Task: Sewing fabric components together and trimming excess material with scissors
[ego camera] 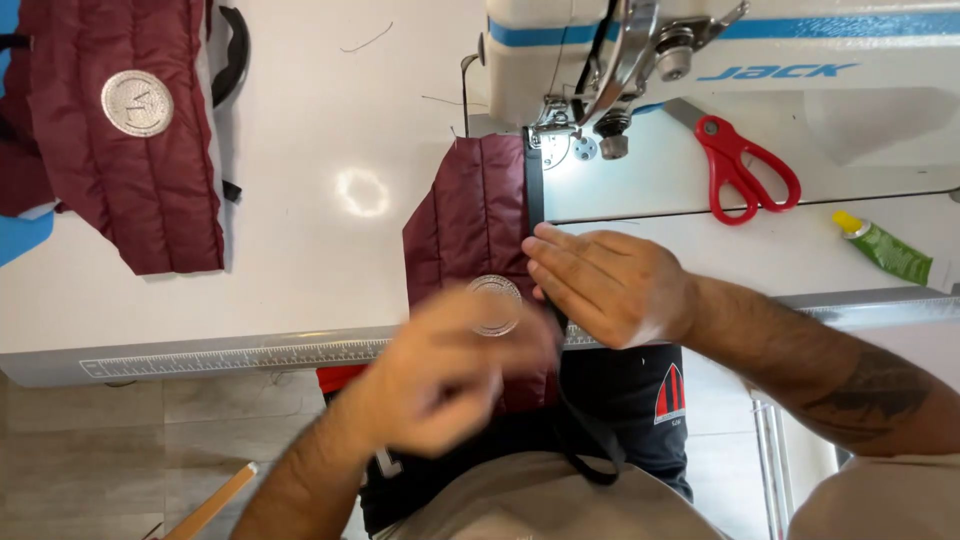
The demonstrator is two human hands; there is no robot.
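A maroon quilted jacket piece (470, 215) with a round silver badge (495, 303) lies under the presser foot (552, 138) of a white sewing machine (700, 50). A black strap (535, 190) runs along its right edge and hangs down toward my lap. My right hand (605, 285) lies flat, fingers pressing the strap and fabric edge. My left hand (450, 375) is blurred over the piece's lower end at the table edge, fingers curled; whether it grips the fabric is unclear.
A second maroon quilted piece (130, 130) with a silver badge lies at the far left. Red-handled scissors (740, 165) and a green tube (890, 250) rest on the right. A ruler strip (230, 355) lines the white table's front edge.
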